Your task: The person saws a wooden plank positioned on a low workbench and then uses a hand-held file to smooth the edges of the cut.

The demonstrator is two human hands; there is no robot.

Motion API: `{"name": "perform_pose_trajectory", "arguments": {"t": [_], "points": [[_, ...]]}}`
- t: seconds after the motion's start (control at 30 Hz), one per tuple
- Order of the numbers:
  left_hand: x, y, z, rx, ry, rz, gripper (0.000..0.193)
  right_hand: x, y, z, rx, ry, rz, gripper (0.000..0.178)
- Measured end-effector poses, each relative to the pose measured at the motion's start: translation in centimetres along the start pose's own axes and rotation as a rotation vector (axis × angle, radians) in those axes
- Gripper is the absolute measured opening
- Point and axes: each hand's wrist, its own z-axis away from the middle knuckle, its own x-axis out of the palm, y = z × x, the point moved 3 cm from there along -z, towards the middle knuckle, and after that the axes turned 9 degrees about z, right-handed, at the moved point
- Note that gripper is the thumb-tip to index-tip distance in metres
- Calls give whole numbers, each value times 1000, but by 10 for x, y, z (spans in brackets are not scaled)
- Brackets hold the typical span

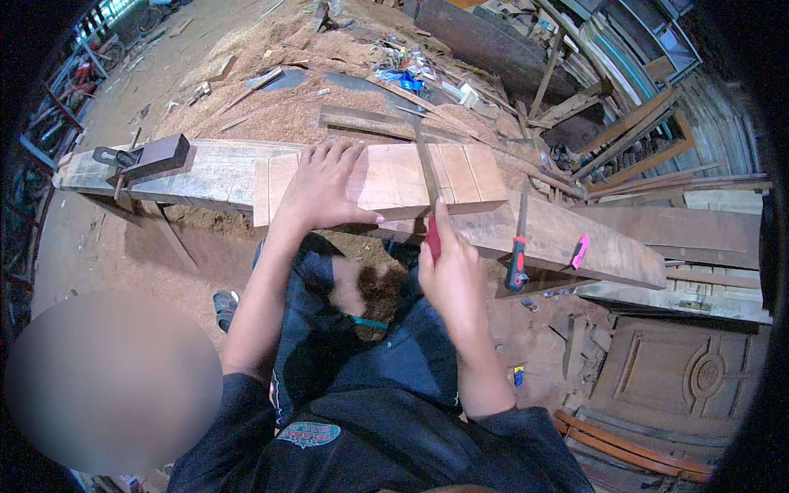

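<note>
A pale wooden block [390, 177] lies across the bench beam in front of me, with several straight lines cut or scored across its right part and some near its left end. My left hand [325, 185] rests flat on the block with fingers spread, the thumb at the near edge. My right hand [454, 267] is wrapped round the red handle of a narrow handsaw [426, 160], index finger stretched along it. The saw's blade points away from me across the top of the block, right of centre. Whether its teeth sit in a groove is hard to see.
On the long bench beam [226, 168] stand a dark hand plane [160, 156] at left, and a red-and-black-handled tool [516, 267] with a pink marker-like object [580, 252] at right. Beyond lie wood shavings [279, 103] and offcuts. A carved door panel [686, 374] lies lower right.
</note>
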Motion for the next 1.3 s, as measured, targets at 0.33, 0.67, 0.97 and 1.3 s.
{"name": "perform_pose_trajectory", "arguments": {"t": [0.33,0.67,0.97,1.3], "points": [[-2,2,1,62,72,8,128,-21,-4,13,51,-102,96,64],[0,0,-6,-19,28,-40,134,-19,6,13,34,-101,31,70],[1,-3,-5,24,75,-18,129,-27,13,41,56,-93,-58,74],[1,-5,-6,1,16,-73,136,-18,-2,-5,86,-113,-35,72]]}}
